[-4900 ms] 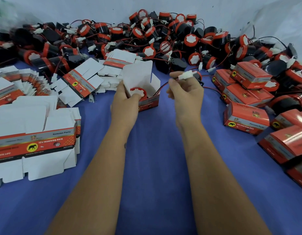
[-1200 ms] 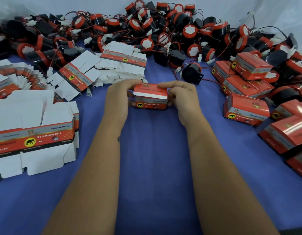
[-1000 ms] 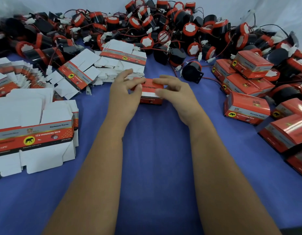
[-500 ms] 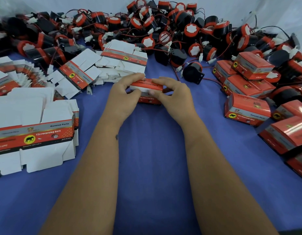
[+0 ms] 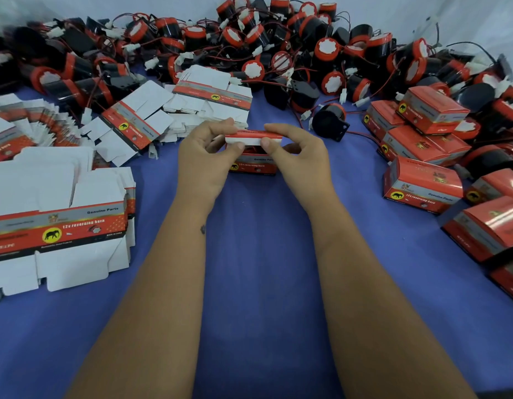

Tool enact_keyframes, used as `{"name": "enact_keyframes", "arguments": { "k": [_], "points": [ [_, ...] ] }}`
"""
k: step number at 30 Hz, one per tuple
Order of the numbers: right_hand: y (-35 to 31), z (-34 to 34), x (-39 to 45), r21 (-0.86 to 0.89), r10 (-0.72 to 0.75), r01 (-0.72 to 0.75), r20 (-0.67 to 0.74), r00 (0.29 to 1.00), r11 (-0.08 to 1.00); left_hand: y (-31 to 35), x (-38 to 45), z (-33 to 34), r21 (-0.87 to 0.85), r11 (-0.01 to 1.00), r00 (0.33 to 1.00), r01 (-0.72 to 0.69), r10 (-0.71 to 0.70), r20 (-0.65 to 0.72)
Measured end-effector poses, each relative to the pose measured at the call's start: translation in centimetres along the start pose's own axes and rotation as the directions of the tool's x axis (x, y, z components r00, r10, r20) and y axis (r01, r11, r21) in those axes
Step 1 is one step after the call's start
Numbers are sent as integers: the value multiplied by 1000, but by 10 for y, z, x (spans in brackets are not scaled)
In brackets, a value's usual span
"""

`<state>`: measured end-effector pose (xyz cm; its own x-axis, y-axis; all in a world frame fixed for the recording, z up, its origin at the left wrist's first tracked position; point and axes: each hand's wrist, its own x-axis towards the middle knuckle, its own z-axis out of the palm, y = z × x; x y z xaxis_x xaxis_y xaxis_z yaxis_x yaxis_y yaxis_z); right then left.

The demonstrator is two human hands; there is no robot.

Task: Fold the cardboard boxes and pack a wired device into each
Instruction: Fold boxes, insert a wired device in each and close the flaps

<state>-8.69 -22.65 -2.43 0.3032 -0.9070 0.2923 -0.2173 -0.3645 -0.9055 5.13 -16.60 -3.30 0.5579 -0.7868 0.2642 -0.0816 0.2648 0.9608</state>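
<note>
A small red cardboard box [image 5: 253,165] stands on the blue cloth at the middle of the table. Its top lid [image 5: 252,137] is partly lowered, white edge toward me. My left hand [image 5: 205,159] pinches the lid's left end between thumb and fingers. At the lid's right end, my right hand [image 5: 299,156] pinches it the same way. The device inside is hidden. A loose black wired horn [image 5: 328,123] lies just beyond my right hand.
A big heap of black-and-red wired horns [image 5: 249,47] fills the back. Flat unfolded boxes [image 5: 59,220] are stacked at the left, more [image 5: 212,96] behind my left hand. Closed red boxes [image 5: 422,182] crowd the right side. Blue cloth [image 5: 258,254] lies between my arms.
The device and its wire went into the box. Since a second ago both hands shifted from pressing the box's flaps to pinching the top lid and bending it down.
</note>
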Motion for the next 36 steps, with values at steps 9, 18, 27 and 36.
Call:
{"name": "enact_keyframes", "arguments": {
  "k": [9,18,27,36],
  "points": [
    [-1,1,0,54,-1,4,-59,998,999,-1,3,-1,35,998,997,52,-54,48],
    [-1,-1,0,82,21,-14,-84,996,997,0,-2,3,457,866,979,-203,180,94],
    [-6,-1,-1,152,67,-58,-51,996,987,-1,-3,5,426,892,988,-153,152,37],
    [-3,4,0,-115,34,-45,-93,995,992,2,-5,6,482,858,984,-176,160,74]
  ]
}}
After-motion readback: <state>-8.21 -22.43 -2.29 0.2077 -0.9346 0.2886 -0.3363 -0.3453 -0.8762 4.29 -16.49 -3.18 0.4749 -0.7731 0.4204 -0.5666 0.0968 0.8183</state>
